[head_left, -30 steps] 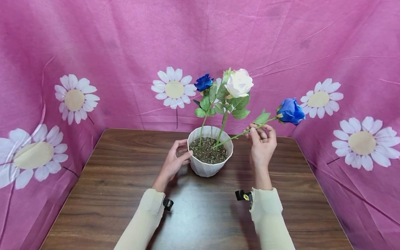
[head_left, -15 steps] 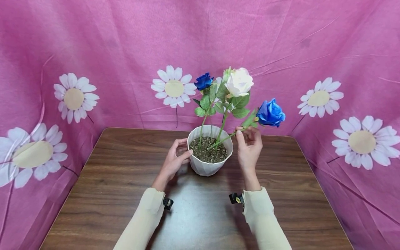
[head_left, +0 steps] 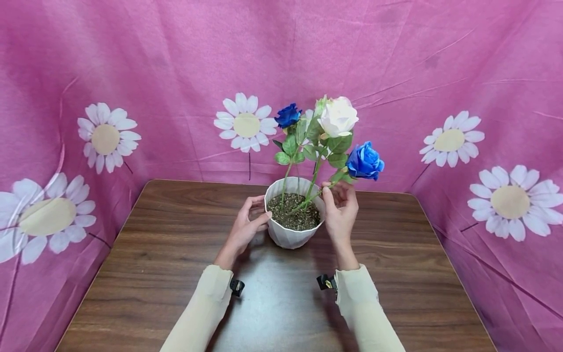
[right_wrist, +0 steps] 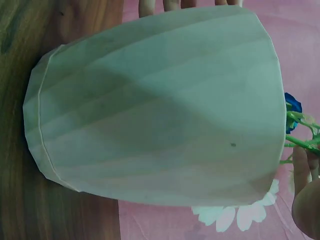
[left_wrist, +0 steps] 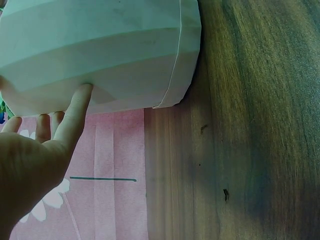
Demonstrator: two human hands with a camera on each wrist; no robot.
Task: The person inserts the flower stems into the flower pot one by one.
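Observation:
A white faceted flower pot (head_left: 291, 237) filled with dark soil (head_left: 292, 222) stands on the table. My left hand (head_left: 246, 220) cups its left side, thumb at the rim, fingers along the outer wall. In the left wrist view one fingertip (left_wrist: 84, 92) touches that wall. At the pot's right rim my right hand (head_left: 342, 212) pinches the green stem of a blue rose (head_left: 365, 161) between thumb and fingers. This stem slants down leftward to the soil, its bloom leaning right. A smaller blue rose (head_left: 288, 116) and a white rose (head_left: 338, 117) rise from the pot.
The brown wooden table (head_left: 167, 244) carries the pot near its back edge. Behind and on both sides hangs a pink cloth (head_left: 176, 58) printed with large white daisies. Each cuff has a small black device (head_left: 236, 287) on it.
My right hand has moved left toward the pot with the blue rose. Its bloom has shifted left, beneath the white rose, and the stem's lower end reaches farther left over the soil. My left hand stays put.

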